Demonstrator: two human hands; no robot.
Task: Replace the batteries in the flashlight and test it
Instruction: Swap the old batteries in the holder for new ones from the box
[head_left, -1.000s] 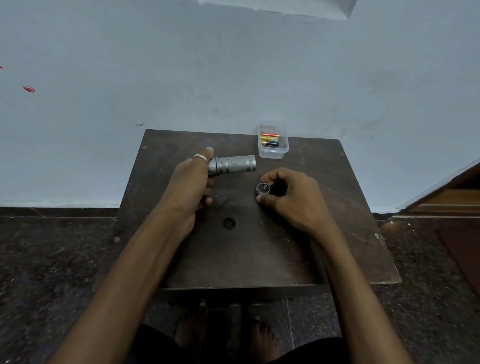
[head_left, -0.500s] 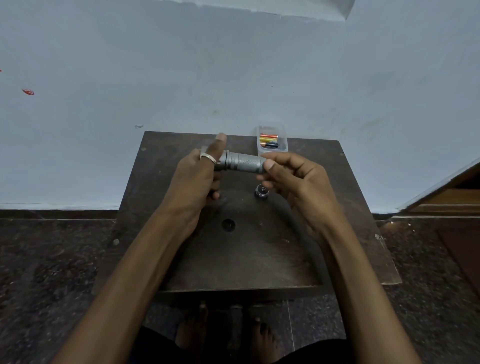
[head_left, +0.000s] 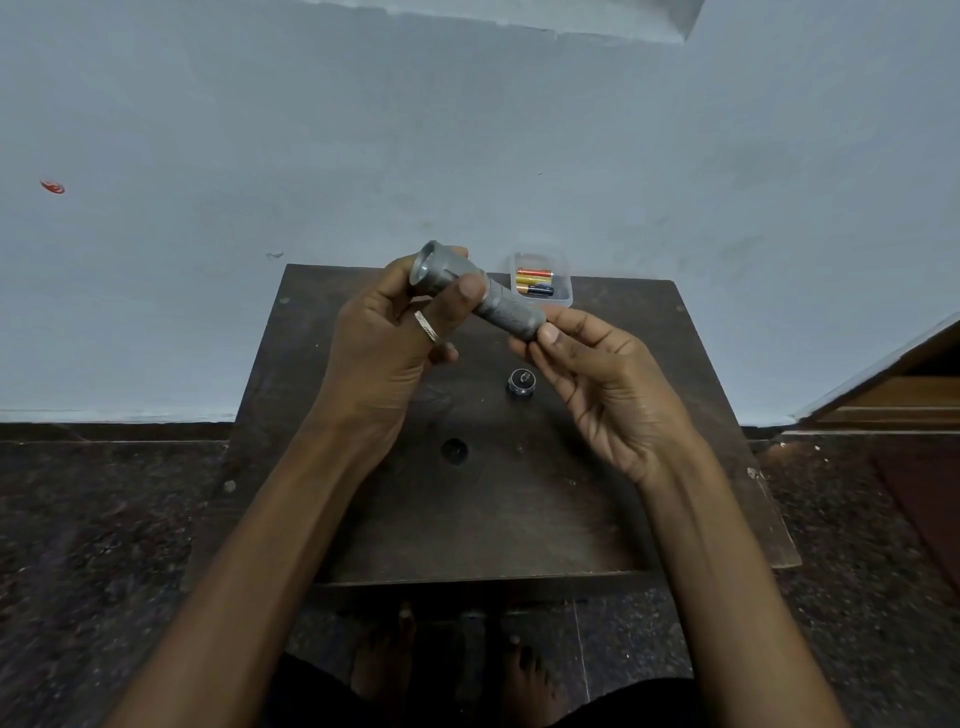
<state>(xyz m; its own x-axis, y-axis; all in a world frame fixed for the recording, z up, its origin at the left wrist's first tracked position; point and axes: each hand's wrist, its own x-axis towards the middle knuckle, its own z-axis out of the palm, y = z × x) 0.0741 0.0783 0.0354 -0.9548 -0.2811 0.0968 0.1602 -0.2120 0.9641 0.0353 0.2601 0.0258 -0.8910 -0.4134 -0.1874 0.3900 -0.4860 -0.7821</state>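
Flashlight (head_left: 506, 312) now raised above the table (head_left: 467, 519) and tilted, lens end up-left; it was level half a second ago. Left hand (head_left: 384, 343) grips the head. Right hand (head_left: 613, 395) pinches the open tail between thumb and forefinger. Tail cap (head_left: 521, 383) unmoved on the table below.

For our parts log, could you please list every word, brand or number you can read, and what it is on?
Nothing is legible.
The batteries in the clear tub: print too small to read.
The flashlight: no marking shows.
The red mark on the wall: too blurred.
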